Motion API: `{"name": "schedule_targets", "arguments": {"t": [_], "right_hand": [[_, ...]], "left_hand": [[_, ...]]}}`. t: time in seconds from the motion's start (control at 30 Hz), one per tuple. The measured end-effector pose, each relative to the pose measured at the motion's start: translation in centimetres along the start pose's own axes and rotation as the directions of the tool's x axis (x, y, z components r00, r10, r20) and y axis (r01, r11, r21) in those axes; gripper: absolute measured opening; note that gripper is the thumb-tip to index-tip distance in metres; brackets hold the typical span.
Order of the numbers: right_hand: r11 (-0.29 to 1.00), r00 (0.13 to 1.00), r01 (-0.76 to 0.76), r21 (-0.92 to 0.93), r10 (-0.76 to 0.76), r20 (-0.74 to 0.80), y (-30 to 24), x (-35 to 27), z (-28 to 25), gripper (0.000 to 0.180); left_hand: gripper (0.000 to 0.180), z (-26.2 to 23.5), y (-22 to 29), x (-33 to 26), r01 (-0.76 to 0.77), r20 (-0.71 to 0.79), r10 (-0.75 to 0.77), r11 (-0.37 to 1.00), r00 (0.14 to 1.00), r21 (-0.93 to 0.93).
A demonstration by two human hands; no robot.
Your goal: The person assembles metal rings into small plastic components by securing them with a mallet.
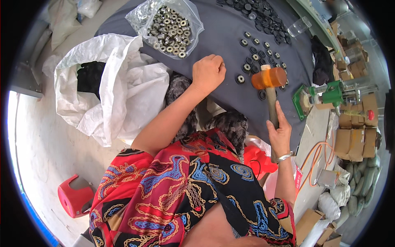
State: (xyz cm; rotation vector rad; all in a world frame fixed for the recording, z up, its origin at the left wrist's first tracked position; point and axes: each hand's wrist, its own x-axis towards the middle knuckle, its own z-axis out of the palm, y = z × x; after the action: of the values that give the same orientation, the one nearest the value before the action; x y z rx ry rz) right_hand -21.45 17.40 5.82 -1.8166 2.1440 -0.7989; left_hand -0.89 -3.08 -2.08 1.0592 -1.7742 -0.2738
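My right hand (279,132) is wrapped around the wooden handle of a mallet (268,79) with an amber head. The mallet's head is over a group of round black parts on the dark cloth, several with a metal bearing (240,78) in the middle. My left hand (209,74) is closed in a loose fist near the cloth's edge, left of those parts. Whatever its fingers hold, if anything, is hidden. Just beyond it lies an open clear plastic bag (168,31) full of small metal bearings.
Loose black caps (263,18) are heaped at the far side, beside a clear plastic cup (299,26). A green hand press (329,94) stands at the right. A white woven sack (109,82) with black contents stands at the left. Cardboard boxes (355,144) are stacked far right.
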Motion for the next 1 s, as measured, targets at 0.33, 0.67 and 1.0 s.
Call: {"name": "schedule_targets", "arguments": {"t": [0.33,0.67,1.0], "right_hand": [[0.875,0.954,-0.11,0.471,0.226,-0.196,1.5,1.7,-4.8,0.069],[0.895,0.941,-0.13,0.427,0.247,-0.23,3.3,3.7,-4.9,0.065],[0.982,0.99,-0.108,0.153,0.12,-0.077,3.2,3.5,-1.6,0.07]], "left_hand": [[0.006,-0.3,0.1,0.0,-0.002,-0.006,0.002,1.0,1.0,0.009],[0.006,-0.5,0.4,0.1,0.008,0.023,-0.008,1.0,1.0,0.019],[0.006,-0.3,0.3,0.2,-0.006,0.005,0.006,1.0,1.0,0.005]]}}
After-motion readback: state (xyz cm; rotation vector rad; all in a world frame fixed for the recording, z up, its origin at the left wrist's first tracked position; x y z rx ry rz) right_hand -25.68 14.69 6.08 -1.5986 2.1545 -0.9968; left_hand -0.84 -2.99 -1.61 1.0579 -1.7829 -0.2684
